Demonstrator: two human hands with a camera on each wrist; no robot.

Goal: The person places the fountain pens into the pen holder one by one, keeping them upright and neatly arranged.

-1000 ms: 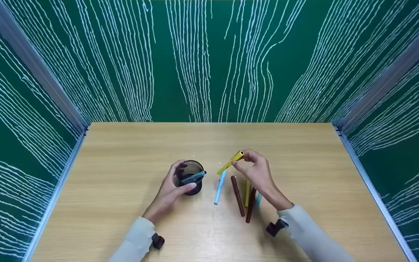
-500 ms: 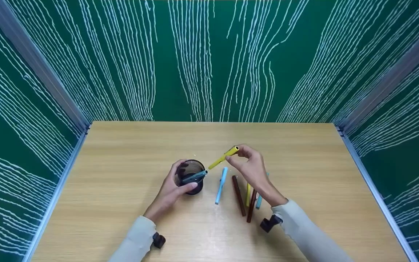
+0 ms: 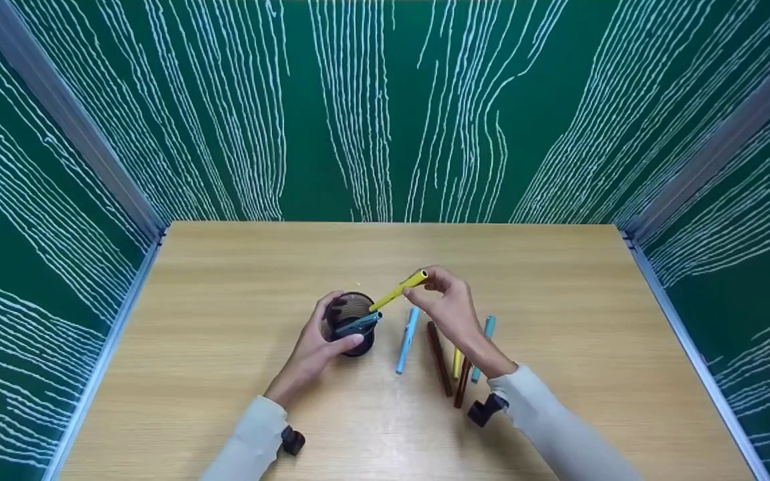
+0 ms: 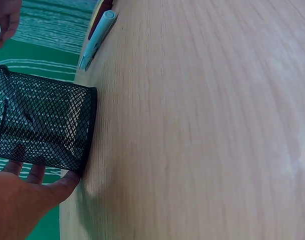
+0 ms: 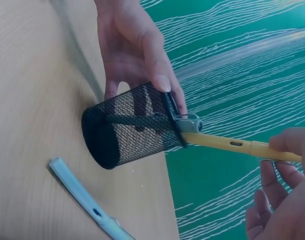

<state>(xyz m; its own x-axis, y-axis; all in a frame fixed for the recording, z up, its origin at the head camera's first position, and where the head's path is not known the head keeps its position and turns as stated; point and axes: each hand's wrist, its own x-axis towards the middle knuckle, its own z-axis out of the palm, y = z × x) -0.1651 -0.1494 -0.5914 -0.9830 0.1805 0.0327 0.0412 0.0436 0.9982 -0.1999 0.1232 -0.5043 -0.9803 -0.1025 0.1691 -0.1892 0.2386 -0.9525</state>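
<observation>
My left hand (image 3: 313,351) grips a black mesh pen holder (image 5: 142,125) that stands on the table. A teal pen (image 3: 360,323) leans inside it, its end sticking out over the rim. My right hand (image 3: 448,304) pinches a yellow pen (image 3: 398,291) near its upper end. That pen slants down to the left, its lower tip at the holder's mouth in the right wrist view. On the table between the hands lies a light blue pen (image 3: 407,339).
Under the right forearm lie two brown pens, one of them a dark brown pen (image 3: 438,361), beside a second yellow pen (image 3: 456,364) and another teal pen (image 3: 484,347). Green walls with white lines (image 3: 358,120) enclose the wooden table (image 3: 258,267) at back and sides.
The right hand has moved left with the yellow pen, bringing its tip from above the light blue pen to the holder's rim. The left hand and holder have stayed nearly still.
</observation>
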